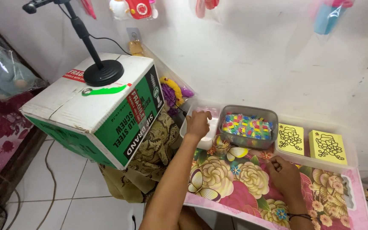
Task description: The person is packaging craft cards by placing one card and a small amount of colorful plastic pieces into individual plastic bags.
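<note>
My left hand (198, 123) reaches into a small white tray (209, 139) at the table's left end; its fingers curl down inside, and whether they hold anything is hidden. My right hand (284, 172) rests on the flowered pink tabletop (235, 183), fingers bent near a tiny item I cannot make out. Between the hands stands a clear plastic tub (248, 125) full of small multicoloured pieces. A small round jar (221, 146) sits just in front of the tub.
A clear tray (309, 162) at the right holds two stacks of yellow cards with black flower outlines (329, 147). A white-and-green cardboard box (94, 106) with a black stand base (103, 72) on top sits left of the table. Toys hang on the white wall.
</note>
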